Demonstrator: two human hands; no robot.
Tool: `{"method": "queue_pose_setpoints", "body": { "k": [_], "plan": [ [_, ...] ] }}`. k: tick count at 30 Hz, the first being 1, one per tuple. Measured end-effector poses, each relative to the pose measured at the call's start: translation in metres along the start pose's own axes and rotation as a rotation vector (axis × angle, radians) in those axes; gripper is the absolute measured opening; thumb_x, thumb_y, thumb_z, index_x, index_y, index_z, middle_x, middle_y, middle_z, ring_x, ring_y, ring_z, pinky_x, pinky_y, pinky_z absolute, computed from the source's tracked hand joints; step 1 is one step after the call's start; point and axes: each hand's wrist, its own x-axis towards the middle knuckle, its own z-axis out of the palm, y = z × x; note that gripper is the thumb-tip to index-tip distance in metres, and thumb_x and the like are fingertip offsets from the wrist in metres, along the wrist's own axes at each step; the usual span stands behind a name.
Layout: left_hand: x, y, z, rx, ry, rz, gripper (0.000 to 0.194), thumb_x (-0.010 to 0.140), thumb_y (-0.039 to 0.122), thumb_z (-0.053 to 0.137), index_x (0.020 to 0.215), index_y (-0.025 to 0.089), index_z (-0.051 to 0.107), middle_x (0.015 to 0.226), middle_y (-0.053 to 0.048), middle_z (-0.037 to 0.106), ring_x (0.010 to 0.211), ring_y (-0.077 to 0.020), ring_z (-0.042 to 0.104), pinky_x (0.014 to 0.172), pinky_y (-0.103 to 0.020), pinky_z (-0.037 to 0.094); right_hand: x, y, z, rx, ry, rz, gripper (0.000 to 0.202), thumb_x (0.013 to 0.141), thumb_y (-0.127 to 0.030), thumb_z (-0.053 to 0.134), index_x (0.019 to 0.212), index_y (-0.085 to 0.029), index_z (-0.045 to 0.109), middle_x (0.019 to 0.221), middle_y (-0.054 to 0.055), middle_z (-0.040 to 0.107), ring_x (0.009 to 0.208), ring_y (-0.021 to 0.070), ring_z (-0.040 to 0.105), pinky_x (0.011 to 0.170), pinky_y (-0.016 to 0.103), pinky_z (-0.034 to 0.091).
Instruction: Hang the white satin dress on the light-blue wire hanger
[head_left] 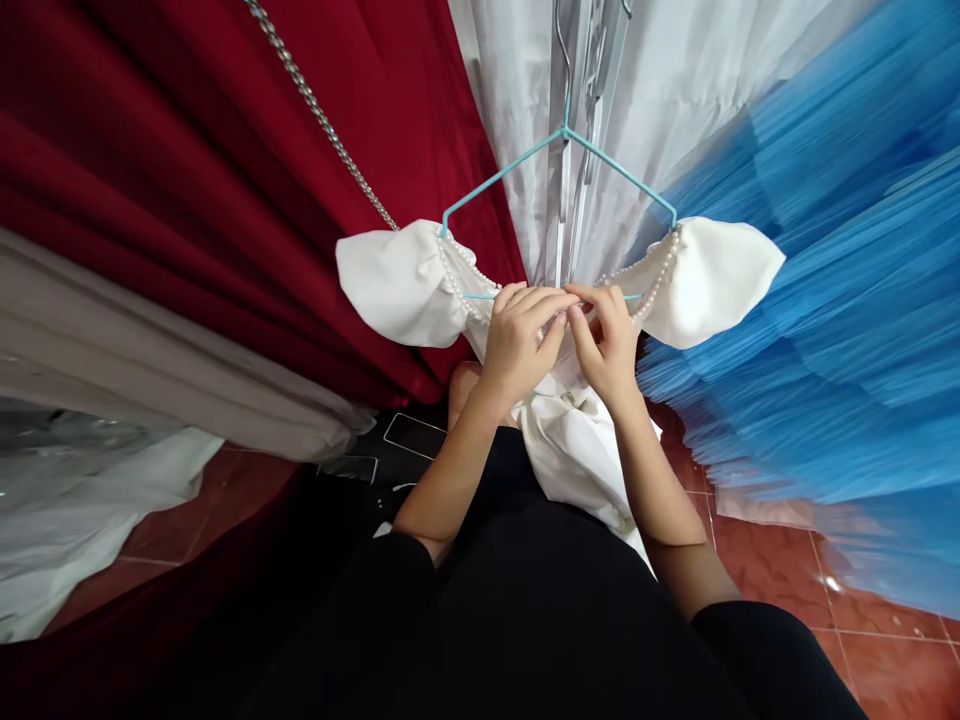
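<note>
A white dress (pixel 409 285) with puffed sleeves and pearl-beaded edging hangs from a light blue hanger (pixel 504 172) in front of me. My left hand (pixel 521 330) is closed at the middle of the neckline, its fingertips pinching the beaded edge. Right beside it, my right hand (pixel 606 335) pinches the same edge between thumb and fingers. The hands nearly touch. Whatever small detail lies between the fingertips is hidden. The lower part of the dress falls in folds towards my lap.
Dark red fabric (pixel 420 120) hangs at the left, with a chain of sparkling beads (pixel 322 115) across it. Blue tulle (pixel 840 330) fills the right side. Behind the hanger are metal rails (pixel 574 190) and white cloth. A phone (pixel 415 436) lies on a black surface at lower left.
</note>
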Motion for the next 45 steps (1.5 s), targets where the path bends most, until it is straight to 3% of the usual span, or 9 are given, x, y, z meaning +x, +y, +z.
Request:
{"method": "queue_pose_setpoints", "body": {
  "k": [6,13,18,22,26,32,37,40,45],
  "plan": [
    [0.000,-0.047,-0.020,0.161,0.547,-0.033,0.030,0.112,0.043,0.058,0.131,0.024,0.072,0.142,-0.010,0.071,0.144,-0.0314,0.061,0.129,-0.057,0.046,0.009,0.019,0.012,0.028,0.090,-0.014,0.034,0.114,-0.052,0.053,0.120,-0.030,0.078,0.097,0.004,0.064,0.080,0.0166,0.059,0.073,0.036,0.059],
    [0.037,-0.116,-0.031,0.085,0.434,-0.294,0.020,0.113,0.037,0.053,0.124,0.025,0.065,0.128,-0.010,0.073,0.131,-0.0285,0.071,0.119,-0.050,0.056,0.019,0.038,0.011,-0.015,0.086,-0.035,0.028,0.112,-0.047,0.057,0.116,-0.031,0.080,0.099,0.004,0.065,0.088,0.0179,0.066,0.081,0.037,0.062],
    [0.047,-0.145,-0.057,0.024,0.687,-0.321,0.016,0.114,0.037,0.046,0.107,0.025,0.054,0.111,-0.003,0.068,0.116,-0.0233,0.072,0.112,-0.049,0.057,0.028,0.046,0.016,-0.023,0.125,-0.039,0.030,0.112,-0.046,0.056,0.112,-0.029,0.081,0.097,0.004,0.067,0.093,0.0185,0.070,0.085,0.038,0.062],
    [0.016,-0.140,-0.068,0.186,0.940,-0.382,0.012,0.110,0.036,0.048,0.103,0.026,0.047,0.106,-0.003,0.064,0.109,-0.0232,0.067,0.111,-0.052,0.057,0.027,0.041,0.021,-0.006,0.107,-0.026,0.028,0.112,-0.046,0.058,0.111,-0.030,0.081,0.092,0.002,0.068,0.082,0.0169,0.065,0.078,0.037,0.059],
    [-0.028,-0.093,-0.036,0.171,0.971,-0.357,0.026,0.105,0.049,0.056,0.100,0.027,0.045,0.099,-0.005,0.057,0.101,-0.0268,0.068,0.097,-0.054,0.062,0.025,0.036,0.026,0.054,0.083,-0.025,0.028,0.112,-0.047,0.059,0.110,-0.030,0.080,0.094,0.002,0.068,0.081,0.0159,0.064,0.077,0.036,0.058],
    [-0.028,-0.021,0.005,-0.005,0.483,-0.041,0.007,0.107,0.036,0.057,0.107,0.029,0.058,0.100,-0.006,0.068,0.098,-0.0271,0.074,0.090,-0.050,0.064,0.024,0.032,0.027,0.033,0.107,0.016,0.024,0.111,-0.047,0.060,0.110,-0.032,0.080,0.092,0.002,0.065,0.078,0.0167,0.061,0.072,0.035,0.057],
    [0.014,-0.021,-0.001,0.097,0.070,-0.104,0.015,0.112,0.029,0.054,0.112,0.029,0.069,0.117,-0.005,0.080,0.120,-0.0281,0.070,0.116,-0.050,0.049,0.020,0.021,0.012,0.101,0.005,0.034,0.030,0.113,-0.049,0.055,0.117,-0.033,0.079,0.110,0.005,0.073,0.100,0.0201,0.069,0.082,0.038,0.062],
    [0.021,-0.027,0.000,0.074,0.010,-0.151,0.014,0.112,0.026,0.055,0.110,0.028,0.070,0.114,-0.003,0.082,0.103,-0.0256,0.070,0.111,-0.046,0.047,0.017,0.015,0.000,0.118,0.034,0.018,0.030,0.112,-0.048,0.054,0.115,-0.032,0.079,0.115,0.006,0.076,0.113,0.0230,0.072,0.095,0.044,0.064],
    [0.014,-0.028,0.003,0.111,0.028,-0.189,0.015,0.110,0.023,0.058,0.108,0.028,0.072,0.109,-0.002,0.081,0.100,-0.0261,0.068,0.112,-0.045,0.044,0.024,0.022,-0.029,-0.108,0.339,-0.005,0.030,0.107,-0.052,0.061,0.127,-0.033,0.072,0.136,0.010,0.068,0.144,0.0328,0.061,0.108,0.058,0.061]
  ]
}}
